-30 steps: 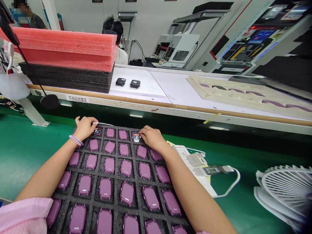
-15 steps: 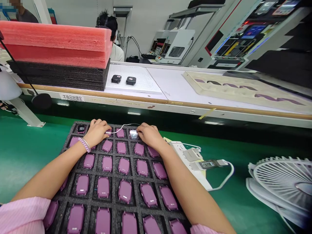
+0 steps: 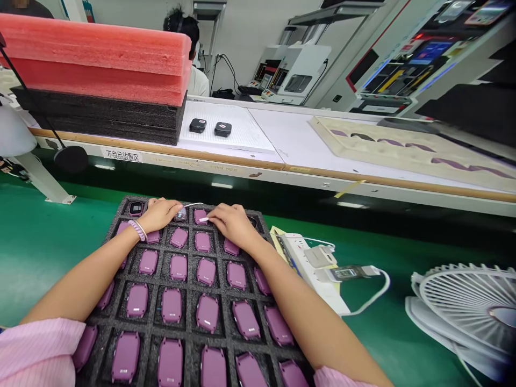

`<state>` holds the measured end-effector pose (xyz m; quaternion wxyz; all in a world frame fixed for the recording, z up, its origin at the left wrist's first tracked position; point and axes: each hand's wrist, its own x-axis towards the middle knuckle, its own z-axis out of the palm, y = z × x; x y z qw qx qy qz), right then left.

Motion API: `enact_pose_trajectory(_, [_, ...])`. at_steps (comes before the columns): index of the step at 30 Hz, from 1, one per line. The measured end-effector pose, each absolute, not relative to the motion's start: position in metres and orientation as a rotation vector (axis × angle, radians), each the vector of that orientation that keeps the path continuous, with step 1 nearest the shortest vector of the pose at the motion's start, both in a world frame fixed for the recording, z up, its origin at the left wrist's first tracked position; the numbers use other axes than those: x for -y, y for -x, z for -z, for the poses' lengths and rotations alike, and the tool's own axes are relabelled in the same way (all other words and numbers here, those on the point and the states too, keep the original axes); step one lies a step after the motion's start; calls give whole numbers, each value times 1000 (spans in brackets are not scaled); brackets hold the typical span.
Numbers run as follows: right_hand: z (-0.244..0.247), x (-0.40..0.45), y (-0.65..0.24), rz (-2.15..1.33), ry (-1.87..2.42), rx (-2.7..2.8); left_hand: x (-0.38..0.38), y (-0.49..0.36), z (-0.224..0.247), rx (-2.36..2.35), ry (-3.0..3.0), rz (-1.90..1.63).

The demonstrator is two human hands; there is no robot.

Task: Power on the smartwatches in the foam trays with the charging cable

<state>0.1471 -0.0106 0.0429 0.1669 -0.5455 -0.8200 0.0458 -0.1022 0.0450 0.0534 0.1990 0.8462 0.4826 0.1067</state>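
We note a tray [image 3: 191,312] of rough, matt black foam; watch bodies [image 3: 172,305] in smooth, plastic-looking purple, faintly sheened; a glossy green tabletop [image 3: 36,247]; porous pink foam blocks [image 3: 100,54]; a white plastic fan [image 3: 463,298]; cloth sleeves [image 3: 44,344].

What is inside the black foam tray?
Inside the black foam tray, purple watch-like devices sit in rows. Whatever lies directly beneath the left hand and right hand cannot be seen.

Bright light, wide-angle edge distortion
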Motion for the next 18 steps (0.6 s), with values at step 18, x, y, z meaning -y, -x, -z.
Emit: enact_pose_trajectory(18, [-26,-2,-131,-149,1812,2169,-46,96,-45,-1443,-2336,-265])
